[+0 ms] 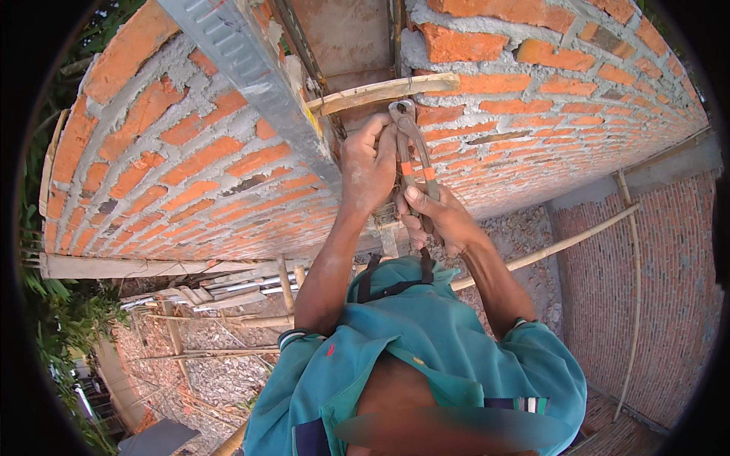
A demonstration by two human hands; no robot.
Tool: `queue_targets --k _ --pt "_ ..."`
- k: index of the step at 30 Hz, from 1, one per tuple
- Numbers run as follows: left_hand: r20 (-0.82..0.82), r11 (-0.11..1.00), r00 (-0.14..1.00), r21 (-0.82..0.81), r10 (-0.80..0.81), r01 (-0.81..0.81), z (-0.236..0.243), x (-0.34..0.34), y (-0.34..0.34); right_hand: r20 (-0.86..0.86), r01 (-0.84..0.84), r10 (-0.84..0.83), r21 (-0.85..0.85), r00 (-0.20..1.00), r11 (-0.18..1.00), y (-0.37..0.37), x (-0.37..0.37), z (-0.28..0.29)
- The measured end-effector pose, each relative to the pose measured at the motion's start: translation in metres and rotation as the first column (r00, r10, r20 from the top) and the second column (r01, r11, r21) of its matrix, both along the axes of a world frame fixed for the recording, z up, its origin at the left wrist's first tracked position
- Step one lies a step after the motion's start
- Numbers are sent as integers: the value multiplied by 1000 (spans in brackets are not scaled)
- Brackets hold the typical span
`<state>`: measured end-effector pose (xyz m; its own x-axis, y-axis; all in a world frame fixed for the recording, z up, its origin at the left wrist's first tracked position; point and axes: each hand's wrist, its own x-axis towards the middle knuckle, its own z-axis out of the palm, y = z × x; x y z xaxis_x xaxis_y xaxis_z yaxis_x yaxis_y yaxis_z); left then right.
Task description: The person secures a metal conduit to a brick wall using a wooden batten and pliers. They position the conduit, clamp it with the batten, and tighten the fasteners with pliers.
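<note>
A pair of steel pincers [415,140] with orange bands on the handles points up, its round jaws standing just under a short wooden strip [382,93]. My right hand [443,218] is wrapped round the lower handles. Right beside the pincers' jaws, my left hand [368,162] is closed, thumb and fingers pinched together. What it pinches, if anything, is too small to make out. Both hands are at the gap between two brick wall sections, where steel bars [298,39] run up. The wooden strip spans this gap.
A grey metal channel [247,72] slants along the left brick wall [163,152]. Another brick wall [532,99] rises close on the right. Bamboo poles [549,248] cross below, over rubble-strewn ground [217,346]. Pipes and boards [232,290] lie at lower left.
</note>
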<state>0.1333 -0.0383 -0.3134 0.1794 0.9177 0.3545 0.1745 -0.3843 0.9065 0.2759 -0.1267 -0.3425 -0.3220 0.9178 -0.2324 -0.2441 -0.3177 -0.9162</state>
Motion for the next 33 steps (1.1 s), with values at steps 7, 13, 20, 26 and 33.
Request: queue_targets --k 7,13,20,26,33 --pt "126 1000 992 -6 31 -31 4 5 -4 93 74 -97 220 991 973 -1 5 5" --pt "143 992 989 -117 -39 56 7 -2 -5 -421 -85 70 -18 904 996 -7 6 13" --pt "371 936 912 -226 -174 270 0 -12 5 -722 -258 164 -22 673 966 -10 2 25" --pt "420 927 895 -254 -150 275 1 -12 7 -835 -306 104 -81 541 948 -14 -5 34" --pt "607 941 785 -179 -123 286 12 -4 1 -470 -90 12 -143 883 986 -17 -6 27"
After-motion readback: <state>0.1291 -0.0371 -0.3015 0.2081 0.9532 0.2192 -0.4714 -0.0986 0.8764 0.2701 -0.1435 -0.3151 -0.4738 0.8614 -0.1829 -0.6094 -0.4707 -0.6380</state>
